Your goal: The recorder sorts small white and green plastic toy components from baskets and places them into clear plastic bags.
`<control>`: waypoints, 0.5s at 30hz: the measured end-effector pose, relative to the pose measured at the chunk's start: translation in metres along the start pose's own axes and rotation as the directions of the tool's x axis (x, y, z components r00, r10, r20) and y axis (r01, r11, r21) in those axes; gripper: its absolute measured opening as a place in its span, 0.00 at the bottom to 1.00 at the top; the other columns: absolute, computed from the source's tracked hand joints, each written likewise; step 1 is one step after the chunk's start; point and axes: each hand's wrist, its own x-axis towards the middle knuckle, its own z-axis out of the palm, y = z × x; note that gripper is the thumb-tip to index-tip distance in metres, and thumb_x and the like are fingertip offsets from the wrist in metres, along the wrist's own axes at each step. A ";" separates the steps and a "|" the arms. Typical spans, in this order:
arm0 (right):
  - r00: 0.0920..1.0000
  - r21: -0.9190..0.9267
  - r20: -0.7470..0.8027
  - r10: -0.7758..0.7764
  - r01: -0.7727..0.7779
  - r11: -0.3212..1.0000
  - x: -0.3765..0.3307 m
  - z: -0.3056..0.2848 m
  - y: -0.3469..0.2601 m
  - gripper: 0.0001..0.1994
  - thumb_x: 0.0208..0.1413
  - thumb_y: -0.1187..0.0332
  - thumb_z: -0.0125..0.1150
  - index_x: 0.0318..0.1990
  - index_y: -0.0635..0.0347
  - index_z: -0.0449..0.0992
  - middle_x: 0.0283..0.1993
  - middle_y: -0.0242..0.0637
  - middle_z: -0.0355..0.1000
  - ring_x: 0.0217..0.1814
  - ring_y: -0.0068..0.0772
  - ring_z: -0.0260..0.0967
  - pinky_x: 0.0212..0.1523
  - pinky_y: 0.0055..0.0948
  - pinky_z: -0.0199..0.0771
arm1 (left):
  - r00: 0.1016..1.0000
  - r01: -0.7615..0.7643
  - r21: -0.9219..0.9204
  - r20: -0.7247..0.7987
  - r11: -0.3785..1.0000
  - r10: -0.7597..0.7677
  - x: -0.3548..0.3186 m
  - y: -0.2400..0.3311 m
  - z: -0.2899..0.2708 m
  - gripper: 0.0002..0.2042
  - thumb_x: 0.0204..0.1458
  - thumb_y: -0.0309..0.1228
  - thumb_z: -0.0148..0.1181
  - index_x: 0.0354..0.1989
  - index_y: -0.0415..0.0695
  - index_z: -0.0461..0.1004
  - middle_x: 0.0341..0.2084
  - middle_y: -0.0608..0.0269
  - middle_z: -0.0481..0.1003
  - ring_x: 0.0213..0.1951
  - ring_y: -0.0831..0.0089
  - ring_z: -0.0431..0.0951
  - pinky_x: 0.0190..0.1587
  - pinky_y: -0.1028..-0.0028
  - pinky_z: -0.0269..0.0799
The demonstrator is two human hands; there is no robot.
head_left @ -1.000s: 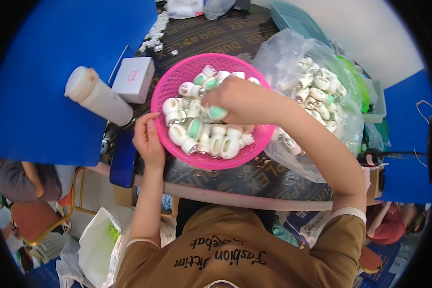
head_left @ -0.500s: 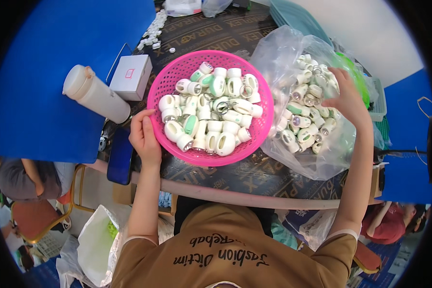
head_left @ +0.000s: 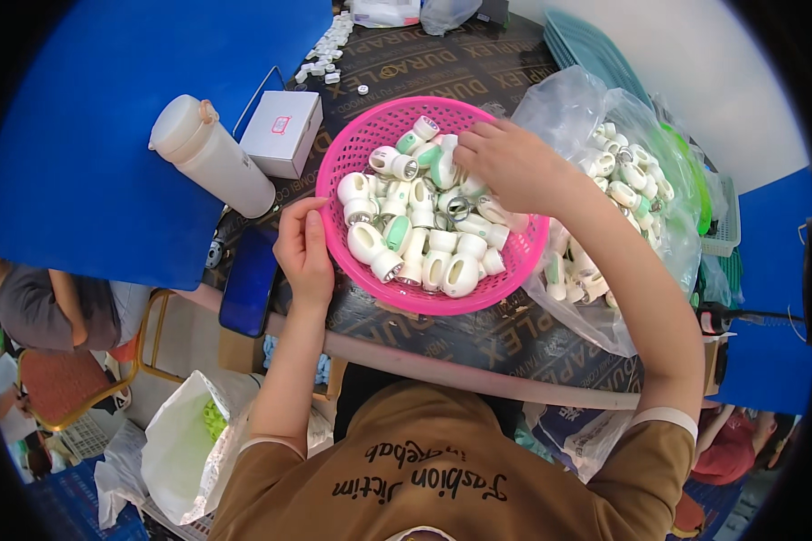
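A pink perforated plastic basket (head_left: pixel 352 284) holds a heap of small white keychain flashlights (head_left: pixel 461 275), some with green inlays and metal rings. My left hand (head_left: pixel 305 251) holds the basket's left rim, its fingers curled and the thumb against the edge. Over the far right part of the heap, my right hand (head_left: pixel 514 167) reaches in with bent fingers closed around a flashlight; the fingertips and part of that piece are hidden. To the right lies an open clear plastic bag (head_left: pixel 564 99), with more of the same flashlights (head_left: pixel 624 191) inside, partly behind my right forearm.
At the left stand a white bottle (head_left: pixel 215 158) and a white box (head_left: pixel 282 135), with a dark phone (head_left: pixel 248 281) near the table edge. Small white parts (head_left: pixel 327 50) lie at the back. Teal trays (head_left: pixel 595 54) are stacked at the back right. Other people sit beyond the blue partitions.
My right hand has moved left from over the bag into the basket's heap, its spread fingers now bent. My left hand stays on the rim. The whole view has shifted slightly.
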 end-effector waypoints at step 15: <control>0.996 0.327 0.078 -0.039 0.011 0.945 0.047 -0.006 0.007 0.17 0.38 0.77 0.62 0.40 0.60 0.71 0.41 0.41 0.68 0.44 0.47 0.67 0.45 0.39 0.68 | 0.999 -0.037 0.038 -0.010 0.999 0.038 0.009 -0.002 -0.005 0.07 0.58 0.25 0.46 0.38 0.37 0.72 0.32 0.63 0.74 0.35 0.80 0.71 0.39 0.80 0.66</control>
